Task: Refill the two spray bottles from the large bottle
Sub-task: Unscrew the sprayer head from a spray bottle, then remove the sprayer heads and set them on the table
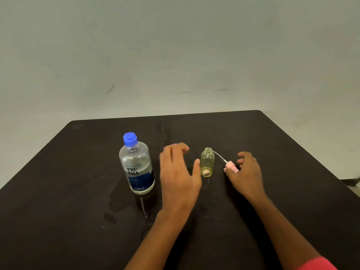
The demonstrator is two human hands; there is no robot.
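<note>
On the dark table [272, 145], well back from every edge, the large bottle [137, 164] stands upright with its blue cap [130, 139] on, clear liquid about two thirds of the way up. Just right of it, the left hand [178, 172] hovers with fingers spread and nothing in it, thumb close beside the small yellow spray bottle [207, 162]. That little bottle stands upright too, neck open, top off. Over on the right, the right hand [246, 172] pinches the pink spray head [231, 167], its thin white tube [219, 155] slanting up toward the open neck, tip right at the rim. Only one spray bottle is in view. Wet streaks glisten on the table in front of the large bottle. Wide bare table lies left, right and behind the bottles; the far edge meets a plain wall [175, 55]. A red sleeve [317, 264] shows at the bottom right corner.
</note>
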